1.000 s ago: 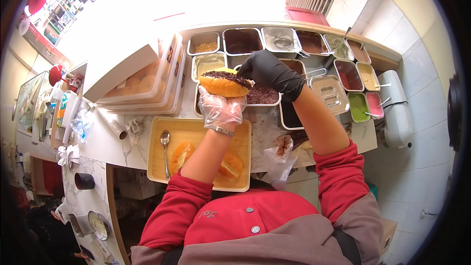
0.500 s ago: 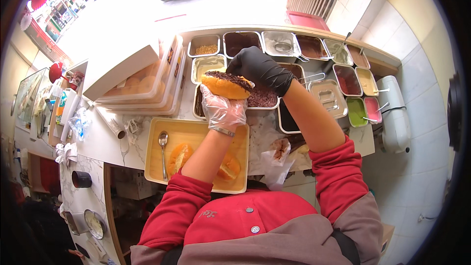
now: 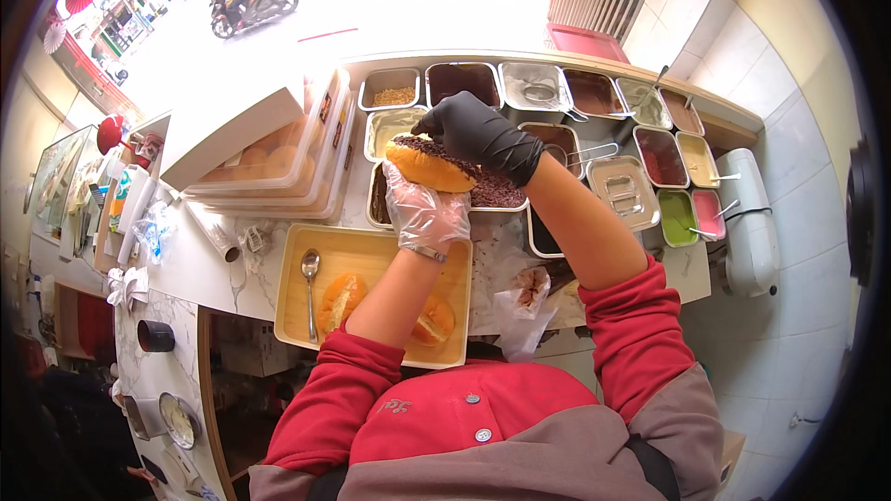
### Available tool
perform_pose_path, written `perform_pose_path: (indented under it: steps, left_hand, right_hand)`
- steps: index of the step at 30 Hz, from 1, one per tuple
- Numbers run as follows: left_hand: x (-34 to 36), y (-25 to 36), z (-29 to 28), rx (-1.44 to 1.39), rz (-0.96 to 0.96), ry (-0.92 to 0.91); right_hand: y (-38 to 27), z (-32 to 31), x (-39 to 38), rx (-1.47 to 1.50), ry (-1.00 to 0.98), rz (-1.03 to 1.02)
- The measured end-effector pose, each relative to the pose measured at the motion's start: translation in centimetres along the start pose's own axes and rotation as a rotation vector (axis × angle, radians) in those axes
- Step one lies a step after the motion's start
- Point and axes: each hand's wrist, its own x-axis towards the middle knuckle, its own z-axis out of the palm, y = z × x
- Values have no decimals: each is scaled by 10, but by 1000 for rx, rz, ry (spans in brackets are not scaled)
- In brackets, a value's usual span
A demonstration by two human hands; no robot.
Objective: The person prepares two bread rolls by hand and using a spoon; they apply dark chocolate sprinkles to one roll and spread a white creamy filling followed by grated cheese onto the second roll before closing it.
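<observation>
My left hand (image 3: 427, 215), in a clear plastic glove, holds a split orange-brown bun (image 3: 429, 170) from below. Dark chocolate sprinkles (image 3: 455, 159) line the bun's opening, with some pale filling at its left end. Over that left end is my right hand (image 3: 483, 134) in a black glove, its fingers bent and drawn together; whatever they hold is hidden. A metal tub of brown sprinkles (image 3: 497, 191) lies just beyond and below the bun, partly covered by my hands. Nearer me, a yellow tray (image 3: 295, 314) carries a spoon (image 3: 310, 292) and split buns (image 3: 432, 319).
Metal tubs of toppings, such as chopped nuts (image 3: 390, 96) and green spread (image 3: 677, 216), fill the counter's far and right side. Stacked plastic boxes (image 3: 320, 167) stand left. A plastic bag (image 3: 522, 320) lies at the near edge. Beyond, a person rides a motorcycle (image 3: 255, 4).
My right hand has shifted slightly left along the bun, toward its left end. The left hand keeps its hold, almost still. Outside, the motorcycle has moved left.
</observation>
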Motion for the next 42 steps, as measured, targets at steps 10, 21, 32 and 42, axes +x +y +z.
perform_pose_path:
  steps: [10,21,32,42]
  left_hand:
    - [9,2,-8,-71,-44,-27]
    - [3,3,-6,-30,-39,-82]
    - [-5,2,5,-106,-33,-116]
    - [-3,7,3,2,-116,-50]
  right_hand:
    - [4,5,-18,274,208,-95]
    - [-3,23,-65,-371,129,-208]
    - [1,23,-66,-365,122,-115]
    - [20,26,-70,31,24,26]
